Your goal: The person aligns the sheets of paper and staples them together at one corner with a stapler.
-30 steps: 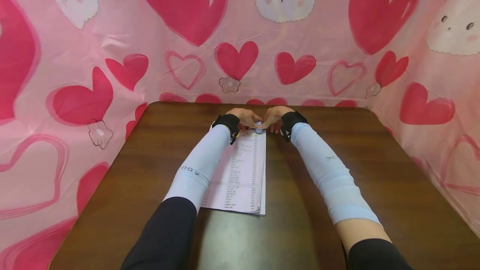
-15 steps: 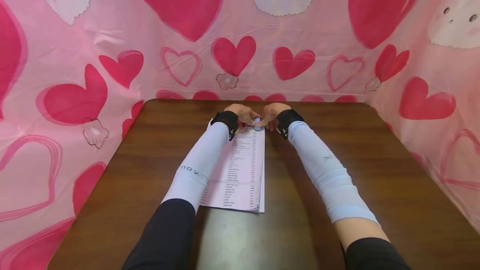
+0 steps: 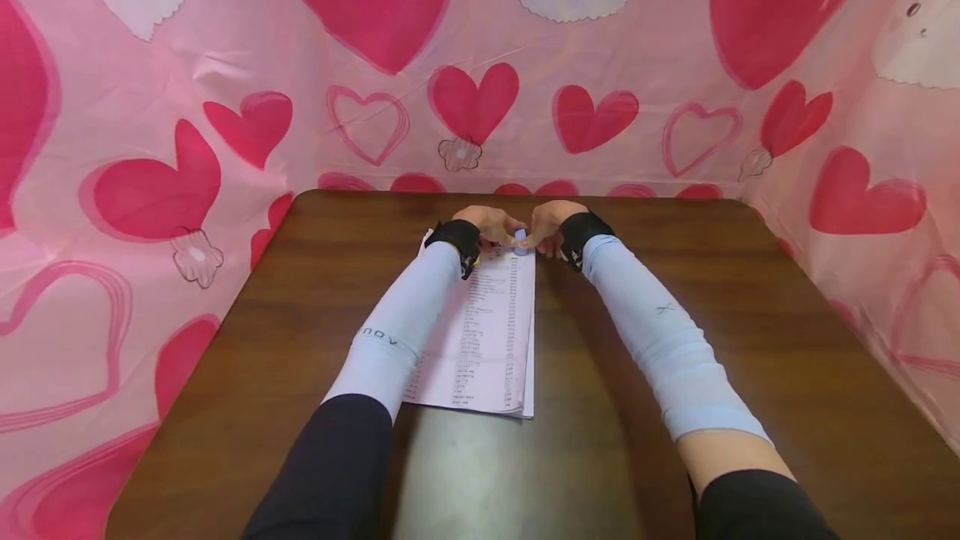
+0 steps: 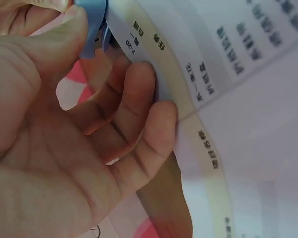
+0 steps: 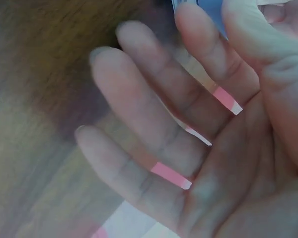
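A small light-blue stapler [image 3: 521, 242] sits at the top right corner of a stack of printed sheets [image 3: 487, 340]. My left hand [image 3: 491, 226] pinches it from the left. In the left wrist view that thumb lies against the blue stapler [image 4: 95, 25], while the other fingertips [image 4: 161, 116] touch the paper's top edge. From the right, my right hand [image 3: 553, 225] pinches the stapler between thumb and index finger. Its remaining fingers [image 5: 124, 89] spread over the table in the right wrist view. The hands hide part of the stapler.
The brown wooden table [image 3: 675, 298] extends on both sides of the sheets. A pink curtain [image 3: 480, 48] with hearts stands behind it and along both sides. Both wrists wear black straps [image 3: 457, 240].
Both hands stay on the stapler at the paper's corner. The head view shifts slightly, and the hands and sheets keep nearly the same place on the table.
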Tool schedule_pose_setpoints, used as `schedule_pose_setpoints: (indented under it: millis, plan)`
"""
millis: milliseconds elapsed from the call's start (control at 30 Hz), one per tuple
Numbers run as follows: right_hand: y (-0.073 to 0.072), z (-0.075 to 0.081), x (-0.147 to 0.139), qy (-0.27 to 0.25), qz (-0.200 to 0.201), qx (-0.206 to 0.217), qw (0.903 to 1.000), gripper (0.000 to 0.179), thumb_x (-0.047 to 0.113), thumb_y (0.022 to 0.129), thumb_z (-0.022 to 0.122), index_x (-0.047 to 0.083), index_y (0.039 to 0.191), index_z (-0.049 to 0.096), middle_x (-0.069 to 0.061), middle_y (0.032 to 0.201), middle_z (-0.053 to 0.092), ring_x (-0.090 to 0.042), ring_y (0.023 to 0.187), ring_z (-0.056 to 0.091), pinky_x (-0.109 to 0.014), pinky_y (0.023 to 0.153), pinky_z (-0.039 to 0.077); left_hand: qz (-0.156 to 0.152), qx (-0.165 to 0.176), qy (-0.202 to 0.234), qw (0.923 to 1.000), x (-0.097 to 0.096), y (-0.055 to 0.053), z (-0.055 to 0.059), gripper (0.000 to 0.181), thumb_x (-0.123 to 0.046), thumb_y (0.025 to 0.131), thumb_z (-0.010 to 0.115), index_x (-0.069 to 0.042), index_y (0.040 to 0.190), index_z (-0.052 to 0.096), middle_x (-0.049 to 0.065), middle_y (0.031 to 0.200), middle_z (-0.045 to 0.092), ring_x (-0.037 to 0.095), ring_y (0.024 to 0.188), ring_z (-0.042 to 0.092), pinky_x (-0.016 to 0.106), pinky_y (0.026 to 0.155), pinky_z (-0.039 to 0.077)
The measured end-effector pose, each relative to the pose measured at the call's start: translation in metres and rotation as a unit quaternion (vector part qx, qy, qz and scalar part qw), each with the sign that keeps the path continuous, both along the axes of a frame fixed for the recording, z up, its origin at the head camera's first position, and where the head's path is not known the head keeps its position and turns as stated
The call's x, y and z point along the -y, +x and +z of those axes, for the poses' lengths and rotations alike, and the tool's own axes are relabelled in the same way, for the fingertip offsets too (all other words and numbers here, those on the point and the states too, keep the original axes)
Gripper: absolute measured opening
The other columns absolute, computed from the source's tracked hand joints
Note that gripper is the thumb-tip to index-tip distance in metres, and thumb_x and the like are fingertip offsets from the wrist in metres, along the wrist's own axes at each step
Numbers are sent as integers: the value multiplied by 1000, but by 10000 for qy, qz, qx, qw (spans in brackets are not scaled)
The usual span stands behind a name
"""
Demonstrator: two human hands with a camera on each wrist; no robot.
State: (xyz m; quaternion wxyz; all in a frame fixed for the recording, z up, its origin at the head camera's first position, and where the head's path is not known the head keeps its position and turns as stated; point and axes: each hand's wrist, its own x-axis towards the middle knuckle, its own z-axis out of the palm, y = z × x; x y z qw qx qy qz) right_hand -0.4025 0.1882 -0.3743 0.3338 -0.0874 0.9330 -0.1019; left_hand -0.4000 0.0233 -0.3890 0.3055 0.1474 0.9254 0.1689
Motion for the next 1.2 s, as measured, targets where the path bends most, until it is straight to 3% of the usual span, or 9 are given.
schedule_pose_setpoints:
  millis: [233, 400, 467, 567, 700, 800, 933, 1067, 1200]
  plan:
    - [2, 9, 2, 169, 444, -444, 9979, 49, 52, 86, 68, 5, 96, 73, -14, 94, 69, -29, 82, 67, -33, 65, 56, 38, -78, 380, 9992, 6, 5, 3, 59, -35, 94, 64, -30, 148, 43, 8, 111, 59, 25, 88, 58, 33, 75, 53]
    - [8, 26, 1, -244, 382, -1169, 9921, 32, 33, 88, 70, 2, 92, 72, -7, 67, 53, -24, 61, 50, -31, 51, 42, 48, -653, 133, 9978, 10, 9, 13, 43, -35, 96, 61, -16, 134, 57, 7, 101, 62, 22, 77, 61, 31, 65, 54]
    - [10, 33, 2, -338, 573, -1654, 9840, 22, 23, 88, 69, 1, 93, 71, -7, 69, 50, -24, 63, 47, -33, 55, 43, 112, -973, -24, 9952, 9, 11, 18, 37, -37, 95, 60, -12, 123, 62, 5, 93, 62, 21, 70, 61, 30, 58, 52]
    - [13, 38, 3, -56, 1025, -2214, 9698, 22, 18, 86, 70, 8, 106, 69, -7, 87, 62, -26, 81, 55, -39, 78, 53, 132, -1209, -205, 9924, 4, 16, 22, 40, -44, 93, 61, -9, 113, 62, 7, 83, 60, 22, 66, 59, 30, 55, 47]
    - [14, 23, 10, 309, 1682, -2337, 9572, 34, 17, 89, 68, 14, 123, 64, -9, 106, 65, -30, 96, 58, -47, 96, 51, -9, -1597, -321, 9866, -6, 25, 12, 52, -56, 88, 62, -13, 117, 62, 6, 95, 63, 23, 80, 59, 37, 70, 50]
    - [11, 7, 12, 253, 2129, -2344, 9482, 24, 11, 87, 67, 10, 111, 68, -9, 94, 62, -27, 87, 57, -40, 84, 52, -44, -1902, -340, 9811, -12, 31, 1, 53, -58, 87, 63, -15, 118, 65, 5, 109, 65, 23, 92, 59, 42, 82, 52]
    - [8, -6, 12, 44, 2355, -2420, 9412, 11, 6, 82, 69, 6, 92, 68, -6, 82, 57, -23, 77, 53, -35, 73, 48, 105, -1984, -272, 9797, -16, 36, -9, 47, -54, 88, 64, -14, 112, 66, 7, 109, 66, 24, 92, 61, 43, 79, 53]
    - [6, -10, 10, -50, 2356, -2530, 9383, 14, 6, 86, 68, 8, 100, 71, -5, 87, 64, -23, 80, 56, -36, 79, 52, 202, -2027, -184, 9789, -12, 36, -7, 42, -51, 89, 64, -13, 108, 66, 5, 103, 64, 24, 88, 59, 43, 76, 51]
    - [5, -7, 3, -213, 2349, -2609, 9361, 26, 12, 91, 65, 13, 116, 72, -6, 100, 70, -24, 88, 61, -39, 88, 54, -29, -2022, -97, 9793, -9, 31, 4, 36, -45, 91, 64, -12, 104, 66, 3, 90, 58, 23, 84, 58, 38, 73, 49]
